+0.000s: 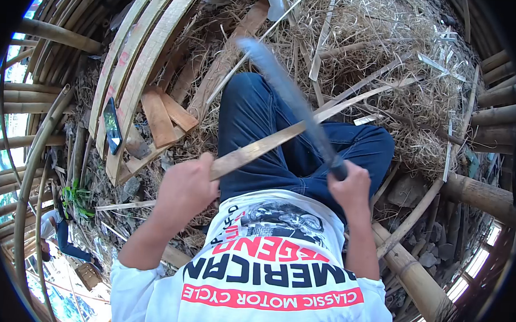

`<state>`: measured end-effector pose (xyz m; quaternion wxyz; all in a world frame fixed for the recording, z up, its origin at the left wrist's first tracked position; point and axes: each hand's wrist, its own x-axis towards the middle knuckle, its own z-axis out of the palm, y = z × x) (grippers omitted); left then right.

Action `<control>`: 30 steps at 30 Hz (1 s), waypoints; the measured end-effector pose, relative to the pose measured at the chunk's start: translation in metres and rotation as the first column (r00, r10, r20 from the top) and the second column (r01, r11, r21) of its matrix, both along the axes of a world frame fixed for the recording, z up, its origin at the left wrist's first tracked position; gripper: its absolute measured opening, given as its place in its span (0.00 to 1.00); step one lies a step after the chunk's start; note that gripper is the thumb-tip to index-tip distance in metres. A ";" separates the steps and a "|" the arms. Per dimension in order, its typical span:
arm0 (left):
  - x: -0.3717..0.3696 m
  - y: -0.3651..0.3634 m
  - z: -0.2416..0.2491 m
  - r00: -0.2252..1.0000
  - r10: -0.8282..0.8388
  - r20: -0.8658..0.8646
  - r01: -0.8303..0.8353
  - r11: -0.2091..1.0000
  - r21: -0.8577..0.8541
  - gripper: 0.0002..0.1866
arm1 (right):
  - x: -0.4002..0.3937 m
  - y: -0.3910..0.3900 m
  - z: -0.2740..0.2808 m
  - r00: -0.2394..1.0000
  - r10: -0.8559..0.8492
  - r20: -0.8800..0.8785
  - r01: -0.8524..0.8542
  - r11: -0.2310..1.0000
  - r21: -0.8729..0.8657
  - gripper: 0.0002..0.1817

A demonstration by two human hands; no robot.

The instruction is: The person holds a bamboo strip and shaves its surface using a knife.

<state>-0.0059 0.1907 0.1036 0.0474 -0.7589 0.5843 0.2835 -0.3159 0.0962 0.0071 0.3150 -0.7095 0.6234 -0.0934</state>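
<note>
Left hand (189,180) and right hand (351,185) sit apart, both apparently closed.

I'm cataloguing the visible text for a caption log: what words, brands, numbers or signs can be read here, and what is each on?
"AMERICAN": black letters, upside down in this view, on the white shirt.
"LEGEND": red letters, same shirt, partly creased.
"CLASSIC MOTOR CYCLE": red band on the shirt.
Other letters at the shirt print's edge: too folded to read.
Red marks on the wooden planks: too blurred.
Phone: nothing readable.
</note>
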 end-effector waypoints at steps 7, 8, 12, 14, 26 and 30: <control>0.009 0.011 -0.001 0.997 -0.069 0.029 0.069 0.997 -0.016 0.11 | -0.076 -0.037 -0.011 0.951 -0.229 -0.206 0.222 0.973 -0.054 0.11; 0.011 0.010 -0.001 0.997 -0.058 0.058 0.059 0.998 -0.029 0.12 | -0.069 -0.035 -0.005 0.955 -0.237 -0.179 0.232 0.971 -0.051 0.11; 0.019 0.011 0.007 0.988 -0.008 0.152 0.021 0.996 -0.081 0.12 | -0.051 -0.021 -0.009 0.970 -0.243 0.016 0.243 0.970 -0.023 0.10; 0.021 0.012 0.010 0.988 0.033 0.148 -0.022 0.997 -0.072 0.12 | -0.047 -0.008 -0.023 0.889 -0.361 0.283 0.302 0.925 0.231 0.08; 0.007 -0.005 -0.023 0.994 -0.037 0.101 0.055 0.981 -0.185 0.10 | 0.046 0.029 0.013 0.942 0.061 0.331 -0.134 0.970 0.201 0.11; -0.001 -0.008 -0.012 0.999 0.032 0.040 -0.031 0.999 -0.029 0.12 | 0.050 0.020 0.005 0.968 0.184 0.167 -0.190 0.982 0.017 0.12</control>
